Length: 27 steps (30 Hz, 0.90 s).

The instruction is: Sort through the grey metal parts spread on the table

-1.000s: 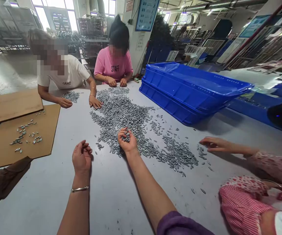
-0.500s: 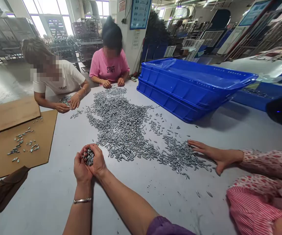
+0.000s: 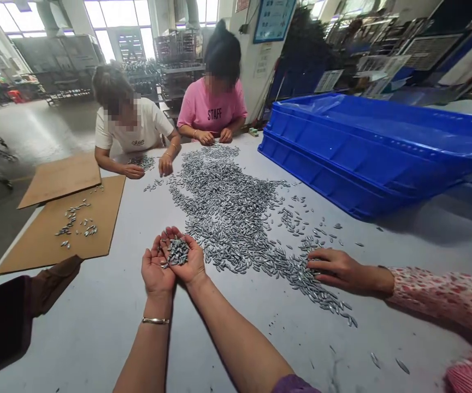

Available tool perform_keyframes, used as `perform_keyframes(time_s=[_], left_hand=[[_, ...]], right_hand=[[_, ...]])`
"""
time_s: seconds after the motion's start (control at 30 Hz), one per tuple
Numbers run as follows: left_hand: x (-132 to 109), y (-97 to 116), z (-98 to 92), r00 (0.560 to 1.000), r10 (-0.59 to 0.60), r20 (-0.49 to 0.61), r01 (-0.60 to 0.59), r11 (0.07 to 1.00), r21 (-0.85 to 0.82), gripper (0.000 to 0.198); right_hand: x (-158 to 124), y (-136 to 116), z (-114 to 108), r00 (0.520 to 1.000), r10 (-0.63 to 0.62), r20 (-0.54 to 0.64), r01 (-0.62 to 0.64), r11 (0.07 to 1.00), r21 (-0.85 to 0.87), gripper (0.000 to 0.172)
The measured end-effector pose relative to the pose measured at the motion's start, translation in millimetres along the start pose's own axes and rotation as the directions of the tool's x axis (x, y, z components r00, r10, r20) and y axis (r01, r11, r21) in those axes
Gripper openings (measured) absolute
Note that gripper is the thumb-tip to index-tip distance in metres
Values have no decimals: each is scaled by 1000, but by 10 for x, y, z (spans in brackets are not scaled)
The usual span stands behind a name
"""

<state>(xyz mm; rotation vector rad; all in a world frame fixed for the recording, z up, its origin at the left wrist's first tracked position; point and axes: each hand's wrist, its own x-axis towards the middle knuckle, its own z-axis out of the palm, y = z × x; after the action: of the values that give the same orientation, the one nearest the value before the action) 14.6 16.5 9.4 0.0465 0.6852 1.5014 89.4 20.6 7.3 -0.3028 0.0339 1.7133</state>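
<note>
I am viewing both hands from the head camera, palms up and side by side over the white table (image 3: 100, 338). The right hand (image 3: 195, 265) is holding a cupped heap of small grey metal pieces (image 3: 178, 252), its palm wide and facing upward. The left hand (image 3: 156, 273) is pressing along its flank, fingers loosely curled; I am not managing to tell how many pieces it is bearing itself. A silvery bangle (image 3: 155, 321) is circling the left wrist.

Taking the hands as clock centre: the main pile (image 3: 231, 213) of similar pieces is spreading between 1 and 2 o'clock, its near edge lying just beside the right hand, its tail running toward 3. There, a co-worker's hand (image 3: 338, 267) is touching the tail. Stacked blue crates (image 3: 367, 169) are standing at 2, beyond the pile. Toward 10, a cardboard sheet (image 3: 108, 229) is carrying a few scattered pieces. At 11, a person in white (image 3: 162, 125) is leaning over a small cluster (image 3: 146, 162); near 12, a person in pink (image 3: 213, 112) is keeping both hands by the pile's far end.
</note>
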Motion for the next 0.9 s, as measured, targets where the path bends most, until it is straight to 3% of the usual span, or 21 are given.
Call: perform_keyframes(time_s=[0.2, 0.5, 0.67, 0.9], left_hand=[[14, 1, -43, 1000, -24, 11, 24, 997, -72, 37], [-4, -24, -49, 999, -25, 25, 27, 996, -83, 38], [-30, -83, -47, 998, -2, 55, 7, 996, -93, 37], [-88, -94, -7, 1000, -24, -20, 22, 994, -105, 38]], right_hand=[[10, -10, -70, 996, -46, 78, 58, 985, -160, 30], [-31, 5, 26, 998, -6, -55, 7, 1000, 24, 30], [-92, 50, 97, 994, -111, -10, 108, 986, -124, 35], [-173, 103, 113, 987, -151, 44, 158, 959, -236, 43]])
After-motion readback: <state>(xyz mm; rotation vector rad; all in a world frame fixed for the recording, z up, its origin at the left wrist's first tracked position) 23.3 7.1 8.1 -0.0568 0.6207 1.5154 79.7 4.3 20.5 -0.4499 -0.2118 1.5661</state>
